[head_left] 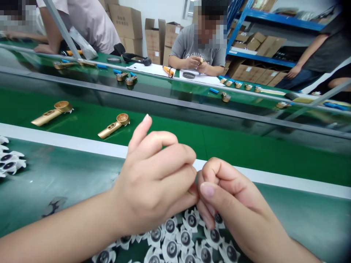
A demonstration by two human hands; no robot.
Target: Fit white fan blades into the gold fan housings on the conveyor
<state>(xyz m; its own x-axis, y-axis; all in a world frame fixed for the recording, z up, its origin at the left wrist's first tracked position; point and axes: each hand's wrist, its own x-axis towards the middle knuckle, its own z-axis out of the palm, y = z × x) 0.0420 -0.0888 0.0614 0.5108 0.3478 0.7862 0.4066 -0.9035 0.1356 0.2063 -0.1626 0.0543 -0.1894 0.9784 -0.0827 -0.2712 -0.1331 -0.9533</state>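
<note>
While the left hand and the right hand meet at their fingertips, their fingers are bent inwards, and I cannot tell whether they grip something. Just below them, many white bladed wheels with dark centres lie crowded on the bench. Beyond it, two gold-coloured handle pieces rest on a green surface.
</note>
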